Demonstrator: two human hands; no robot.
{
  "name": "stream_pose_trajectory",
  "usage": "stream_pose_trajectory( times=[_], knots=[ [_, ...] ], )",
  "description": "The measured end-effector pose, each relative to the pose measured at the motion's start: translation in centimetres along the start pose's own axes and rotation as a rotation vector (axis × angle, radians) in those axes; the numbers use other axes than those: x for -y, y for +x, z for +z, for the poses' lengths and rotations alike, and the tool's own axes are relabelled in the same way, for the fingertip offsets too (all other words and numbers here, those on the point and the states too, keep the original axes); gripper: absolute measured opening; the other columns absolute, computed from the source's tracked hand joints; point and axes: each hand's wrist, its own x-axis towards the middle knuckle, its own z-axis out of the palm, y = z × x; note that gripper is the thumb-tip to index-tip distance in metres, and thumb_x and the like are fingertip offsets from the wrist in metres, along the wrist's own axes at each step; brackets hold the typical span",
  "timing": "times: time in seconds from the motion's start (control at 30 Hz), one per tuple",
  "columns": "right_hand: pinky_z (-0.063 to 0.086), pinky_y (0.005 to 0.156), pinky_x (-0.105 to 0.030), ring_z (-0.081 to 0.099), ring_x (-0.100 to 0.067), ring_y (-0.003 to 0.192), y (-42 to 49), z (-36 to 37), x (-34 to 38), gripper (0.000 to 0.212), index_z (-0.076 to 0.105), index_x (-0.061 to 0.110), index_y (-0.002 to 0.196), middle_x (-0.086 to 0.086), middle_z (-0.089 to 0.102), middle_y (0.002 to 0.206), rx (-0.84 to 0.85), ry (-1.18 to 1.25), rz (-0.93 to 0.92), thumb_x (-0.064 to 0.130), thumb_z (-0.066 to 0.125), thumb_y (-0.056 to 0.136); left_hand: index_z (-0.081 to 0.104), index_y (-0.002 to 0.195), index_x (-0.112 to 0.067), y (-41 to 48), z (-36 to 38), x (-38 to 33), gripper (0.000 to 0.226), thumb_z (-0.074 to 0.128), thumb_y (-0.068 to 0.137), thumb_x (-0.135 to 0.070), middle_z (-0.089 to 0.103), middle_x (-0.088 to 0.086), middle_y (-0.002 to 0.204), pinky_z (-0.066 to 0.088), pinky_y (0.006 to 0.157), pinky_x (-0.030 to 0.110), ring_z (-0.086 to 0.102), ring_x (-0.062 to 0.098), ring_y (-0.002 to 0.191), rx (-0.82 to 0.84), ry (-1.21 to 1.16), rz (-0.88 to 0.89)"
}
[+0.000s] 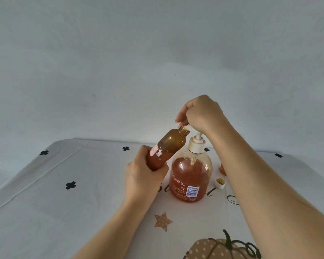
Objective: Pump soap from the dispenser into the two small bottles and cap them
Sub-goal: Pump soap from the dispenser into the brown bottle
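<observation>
The table (79, 217) wears a pale cloth printed with black clover marks (70, 185), which are all that lies toward its left edge. Near the middle, the left hand (144, 174) grips the lower half of a small amber bottle (169, 145), fingers wrapped round it, and holds it off the cloth. The bottle leans up and to the right, so its open threaded neck sits right at the fingertips of the right hand (202, 114). A red-and-white sticker shows on the bottle just above the left thumb, but its print is too small to read.

Just right of that stands the dispenser (190, 176), a round clear bottle most of the way full of orange soap, touching the small bottle's side. The right hand is closed down over the top of its white pump (197, 143), hiding the nozzle. The dispenser's back label faces this way, with a blue patch and fine lines I can't make out.

Beside the dispenser's right side a white cap (220, 183) lies open side up. Behind it the second small bottle (222, 169) is mostly blocked by the right forearm.

Dark script on the cloth runs behind the dispenser and cannot be read. A spotted star (162, 221) and a pumpkin (219, 248) are printed toward the near edge.
</observation>
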Motion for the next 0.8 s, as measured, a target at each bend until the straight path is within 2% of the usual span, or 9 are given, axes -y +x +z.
stream_pose_trajectory(
  times=[0.4, 0.63, 0.8],
  knots=[
    [0.057, 0.087, -0.044, 0.070, -0.027, 0.093, -0.14, -0.02, -0.06, 0.049, 0.069, 0.025, 0.062, -0.006, 0.074, 0.093, 0.046, -0.029, -0.027, -0.006, 0.037, 0.084, 0.048, 0.073, -0.031, -0.01, 0.07, 0.17, 0.031, 0.074, 0.075, -0.014, 0.055, -0.012, 0.057, 0.040, 0.052, 0.007, 0.054, -0.005, 0.062, -0.011, 0.006, 0.018],
    [0.056, 0.091, -0.043, 0.069, -0.024, 0.095, -0.21, -0.23, -0.04, 0.050, 0.069, 0.026, 0.065, -0.004, 0.075, 0.093, 0.071, -0.042, -0.083, -0.008, 0.038, 0.085, 0.052, 0.076, -0.025, 0.15, 0.20, 0.33, 0.024, 0.073, 0.074, -0.013, 0.056, -0.009, 0.058, 0.040, 0.051, 0.009, 0.055, 0.001, 0.064, -0.019, 0.003, -0.004],
    [0.056, 0.091, -0.042, 0.067, -0.025, 0.096, -0.60, 0.21, -0.61, 0.052, 0.069, 0.025, 0.062, -0.002, 0.073, 0.093, 0.116, -0.046, -0.080, -0.009, 0.037, 0.085, 0.055, 0.076, -0.019, 0.15, 0.09, 0.24, 0.020, 0.070, 0.072, -0.007, 0.055, -0.005, 0.056, 0.037, 0.043, 0.010, 0.054, 0.000, 0.053, 0.004, 0.000, -0.060]
  ],
)
